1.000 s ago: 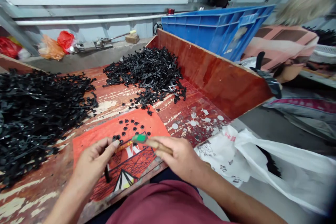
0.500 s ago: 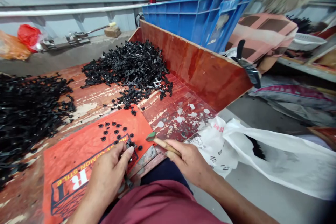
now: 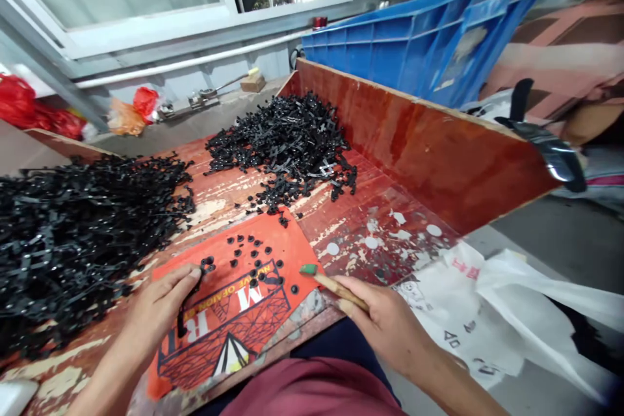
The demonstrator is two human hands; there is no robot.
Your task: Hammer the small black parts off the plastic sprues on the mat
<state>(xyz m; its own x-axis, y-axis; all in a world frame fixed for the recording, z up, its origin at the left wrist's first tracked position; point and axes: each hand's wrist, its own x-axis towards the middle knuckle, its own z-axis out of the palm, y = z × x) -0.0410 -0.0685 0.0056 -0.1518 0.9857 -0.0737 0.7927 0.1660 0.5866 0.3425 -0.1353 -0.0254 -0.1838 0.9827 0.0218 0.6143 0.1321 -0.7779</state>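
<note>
My left hand [image 3: 163,299] is closed, thumb and fingers pinching a black plastic part [image 3: 182,320] with round knobs, over the left side of an orange printed sheet [image 3: 168,370]. My right hand [image 3: 390,322] grips the wooden handle of a small tool [image 3: 334,286] with a green tip, held over the sheet's right edge. I cannot make out what kind of tool it is. Several small round black pieces [image 3: 254,253] lie scattered on the sheet between my hands.
One heap of black plastic parts [image 3: 287,136] lies at the back, another heap [image 3: 73,234] at the left. A red wooden board [image 3: 414,130] edges the table before a blue crate [image 3: 380,58]. White plastic bags [image 3: 463,312] hang at the right. A person's checked sleeve [image 3: 550,52] shows beyond.
My left hand has moved left, away from the small round pieces, with a black part in its fingers. The right hand keeps the tool near the sheet's edge. The view has turned left.
</note>
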